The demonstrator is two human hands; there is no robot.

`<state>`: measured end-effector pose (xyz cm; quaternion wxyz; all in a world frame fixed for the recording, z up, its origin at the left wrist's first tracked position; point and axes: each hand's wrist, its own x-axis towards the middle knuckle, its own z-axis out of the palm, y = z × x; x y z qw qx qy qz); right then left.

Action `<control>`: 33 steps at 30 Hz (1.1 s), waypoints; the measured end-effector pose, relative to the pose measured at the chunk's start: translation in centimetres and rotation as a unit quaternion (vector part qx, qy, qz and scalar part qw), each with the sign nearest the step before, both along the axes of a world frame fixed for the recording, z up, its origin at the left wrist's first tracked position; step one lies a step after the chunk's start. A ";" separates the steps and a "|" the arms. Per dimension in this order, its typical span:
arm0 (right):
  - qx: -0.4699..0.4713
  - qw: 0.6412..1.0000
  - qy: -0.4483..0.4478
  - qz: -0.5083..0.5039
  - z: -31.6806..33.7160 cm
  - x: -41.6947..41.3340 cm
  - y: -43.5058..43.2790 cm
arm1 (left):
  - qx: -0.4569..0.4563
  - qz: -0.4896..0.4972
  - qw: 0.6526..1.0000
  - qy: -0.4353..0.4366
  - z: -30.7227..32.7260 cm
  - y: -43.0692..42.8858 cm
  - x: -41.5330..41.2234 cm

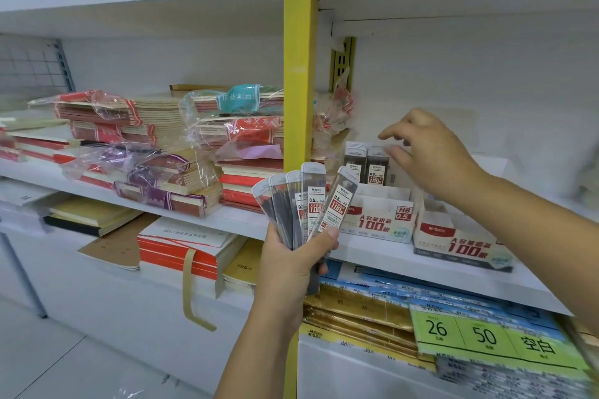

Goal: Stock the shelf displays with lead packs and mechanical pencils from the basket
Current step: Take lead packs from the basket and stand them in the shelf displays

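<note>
My left hand (293,264) grips a fan of several clear lead packs (308,204) with red and white 0.5 HB labels, held up in front of the shelf edge. On the shelf stands a white display box (382,219) marked HB 0.5 and 100, with a few lead packs (368,163) upright at its back. My right hand (424,152) hovers over those packs, its fingers loosely spread and its fingertips touching the top of the rightmost one. A second display box (463,244) sits to the right. No basket is in view.
A yellow upright post (298,74) divides the shelving. Left of it lie stacks of wrapped exercise books (168,152). Below the shelf are gold and blue paper packs with a green 26/50 label (479,334). More notebooks (181,249) lie on the lower left shelf.
</note>
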<state>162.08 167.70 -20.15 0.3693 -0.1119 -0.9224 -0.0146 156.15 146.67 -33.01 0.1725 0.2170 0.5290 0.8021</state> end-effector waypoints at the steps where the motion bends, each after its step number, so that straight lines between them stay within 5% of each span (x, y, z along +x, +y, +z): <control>1: -0.024 0.999 0.021 0.029 -0.1 0.7 -0.7 | 0.002 -0.004 1.000 0.002 0.1 0.0 0.1; 3: -0.134 0.985 0.013 0.112 -0.6 2.2 -2.7 | 0.010 -0.016 1.000 0.005 0.3 0.1 0.3; 7: -0.380 0.895 -0.079 0.219 -1.9 3.3 -5.3 | 0.029 -0.036 0.999 0.010 0.8 0.3 1.1; 14: -0.501 0.838 0.053 0.212 -1.4 3.4 -4.7 | 0.014 -0.046 0.999 0.005 0.7 0.3 1.1; 17: -0.388 0.895 0.140 0.169 0.2 3.5 -3.0 | 0.017 -0.035 0.999 0.002 0.6 0.3 0.8; 21: -0.125 0.983 0.081 0.110 1.2 2.7 -1.5 | 0.002 -0.022 1.000 0.014 0.3 0.3 0.4; 25: -0.032 0.996 0.012 0.087 0.9 1.0 -0.9 | -0.014 -0.012 1.000 0.016 0.1 0.4 0.2; 33: -0.037 0.998 -0.047 0.012 0.8 -1.0 0.4 | -0.015 -0.021 1.000 0.018 0.0 0.5 0.3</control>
